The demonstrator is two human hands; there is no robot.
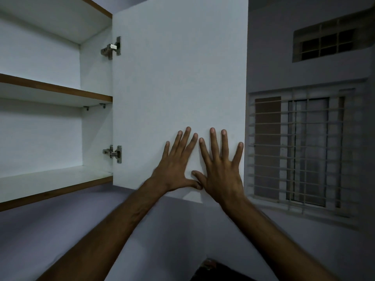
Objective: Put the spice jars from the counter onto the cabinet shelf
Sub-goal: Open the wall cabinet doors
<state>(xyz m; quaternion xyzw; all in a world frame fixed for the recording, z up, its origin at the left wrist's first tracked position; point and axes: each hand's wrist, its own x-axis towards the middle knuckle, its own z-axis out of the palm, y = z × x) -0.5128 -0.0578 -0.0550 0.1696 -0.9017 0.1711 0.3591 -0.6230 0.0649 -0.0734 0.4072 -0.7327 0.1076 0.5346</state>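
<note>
Overhead, the left hand (176,169) and right hand (221,173) press flat on the open cabinet door (178,67), fingers spread straight, thumbs touching, holding nothing. The cabinet shelf (54,90) lies left of the door.

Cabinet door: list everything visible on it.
The door is a plain white flat panel, matte and laminate-like, with no handle visible on this face. It stands wide open, hung at its left edge on the right wall of the cabinet by a metal upper hinge and lower hinge. The left hand and right hand lie flat on its lower part, fingers spread, thumbs meeting. Its top runs out of frame.
</note>
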